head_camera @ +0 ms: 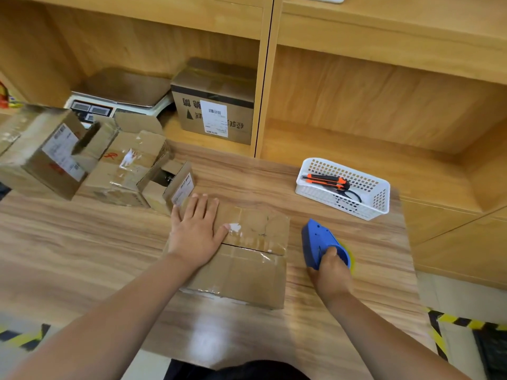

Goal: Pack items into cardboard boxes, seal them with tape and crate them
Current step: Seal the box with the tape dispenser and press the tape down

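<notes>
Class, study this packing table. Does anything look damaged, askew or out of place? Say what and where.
The cardboard box under the left hand looks reused: creased, with torn tape and a white label scrap by its seam. Far left, other boxes lie tilted in a heap. Print on the shelf box is upside down.

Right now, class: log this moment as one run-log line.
left hand: flat on box | right hand: grips dispenser beside box | flaps: closed | basket: knife
</notes>
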`<state>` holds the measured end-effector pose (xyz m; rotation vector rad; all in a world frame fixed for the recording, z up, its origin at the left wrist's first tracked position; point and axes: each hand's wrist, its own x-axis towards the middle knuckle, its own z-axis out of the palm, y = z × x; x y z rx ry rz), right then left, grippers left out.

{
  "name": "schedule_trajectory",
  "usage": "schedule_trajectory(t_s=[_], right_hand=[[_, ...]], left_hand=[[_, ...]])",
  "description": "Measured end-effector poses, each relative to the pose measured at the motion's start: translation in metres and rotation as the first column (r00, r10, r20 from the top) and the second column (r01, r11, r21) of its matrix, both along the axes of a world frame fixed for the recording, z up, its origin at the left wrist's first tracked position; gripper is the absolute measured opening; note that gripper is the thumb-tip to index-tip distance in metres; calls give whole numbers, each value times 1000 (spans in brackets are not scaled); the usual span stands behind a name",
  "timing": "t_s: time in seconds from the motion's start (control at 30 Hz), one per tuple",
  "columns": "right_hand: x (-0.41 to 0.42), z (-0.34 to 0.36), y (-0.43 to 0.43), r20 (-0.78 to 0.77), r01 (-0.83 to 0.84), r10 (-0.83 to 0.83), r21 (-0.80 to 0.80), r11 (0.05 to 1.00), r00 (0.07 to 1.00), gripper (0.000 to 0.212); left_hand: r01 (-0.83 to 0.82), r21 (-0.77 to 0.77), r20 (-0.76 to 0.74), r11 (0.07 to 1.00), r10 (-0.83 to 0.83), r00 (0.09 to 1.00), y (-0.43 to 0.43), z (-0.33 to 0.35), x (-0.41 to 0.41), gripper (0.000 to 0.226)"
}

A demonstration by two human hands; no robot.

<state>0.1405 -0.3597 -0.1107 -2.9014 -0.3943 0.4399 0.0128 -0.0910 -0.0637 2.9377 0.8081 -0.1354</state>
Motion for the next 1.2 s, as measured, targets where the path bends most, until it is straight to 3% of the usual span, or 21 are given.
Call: schedule_trajectory(t_s=[0.13, 0.27, 0.33, 0.43, 0.53, 0.6, 0.93, 1.07, 1.2], right_hand=[[3, -1, -6, 11, -75, 76, -71, 995, 997, 31], [10, 9, -14, 26, -50, 51, -39, 998, 998, 24], [13, 16, -23, 51, -10, 7, 51, 999, 999, 24], [14, 30, -40, 53, 7, -26, 329, 944, 998, 18], [6, 45, -54, 49, -61, 42, 543, 838, 998, 21], [0, 55, -61, 86, -128, 95, 607, 784, 992, 30], [-24, 86, -68, 391, -478, 290, 583, 657, 874, 23], [-30, 101, -60, 511, -587, 324, 524, 617, 796, 21], [-35, 109, -54, 513, -591, 330, 510, 625, 792, 24]], left_hand=[[16, -27, 89, 1000, -13, 996, -1, 1, -3, 77], [11, -128, 48, 992, -5, 999, -2, 9, -4, 70], [-48, -201, 21, 978, 53, 998, -6, 19, 0, 60], [-72, -334, 168, 940, 134, 977, -26, 42, 6, 55], [35, -598, 288, 801, 174, 942, -54, 64, 8, 56], [148, -668, 320, 729, 103, 942, -72, 77, 9, 61], [354, -755, 431, 552, 10, 902, -103, 124, -5, 67], [431, -697, 509, 573, -27, 860, -101, 131, -12, 54], [483, -646, 534, 591, -102, 840, -95, 129, -13, 43]])
